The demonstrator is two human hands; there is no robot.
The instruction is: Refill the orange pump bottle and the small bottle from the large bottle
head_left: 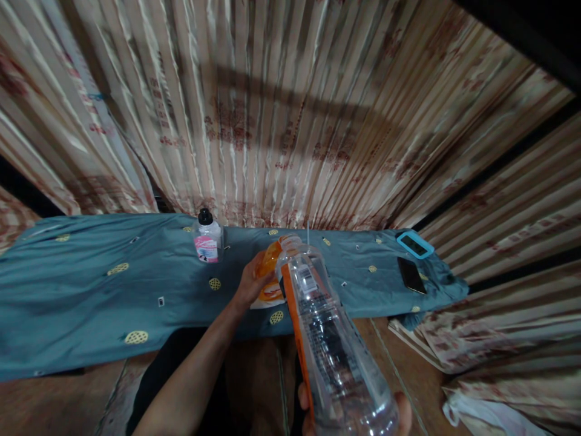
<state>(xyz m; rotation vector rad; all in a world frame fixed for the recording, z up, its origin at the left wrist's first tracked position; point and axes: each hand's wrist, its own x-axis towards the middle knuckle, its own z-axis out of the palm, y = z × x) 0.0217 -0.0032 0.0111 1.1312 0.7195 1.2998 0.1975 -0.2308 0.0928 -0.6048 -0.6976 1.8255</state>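
A large clear plastic bottle (pixel 333 339) with an orange-edged label and a barcode is tilted away from me, its neck end far and low. My right hand (pixel 403 414) is wrapped round its base, with fingers showing on both sides. My left hand (pixel 249 283) is closed on a translucent orange bottle (pixel 271 257). The orange bottle's clear neck end meets the neck of the big bottle; I cannot tell whether liquid passes between them. Below them, a white and orange packet or label (pixel 269 295) shows partly, the rest hidden.
A bottle with a black cap and pink label (pixel 207 239) stands left of my hands on the teal cloth (pixel 91 297). At the right lie a blue-framed device (pixel 415 244) and a dark phone (pixel 411 275). A pleated patterned curtain (pixel 272 121) hangs behind.
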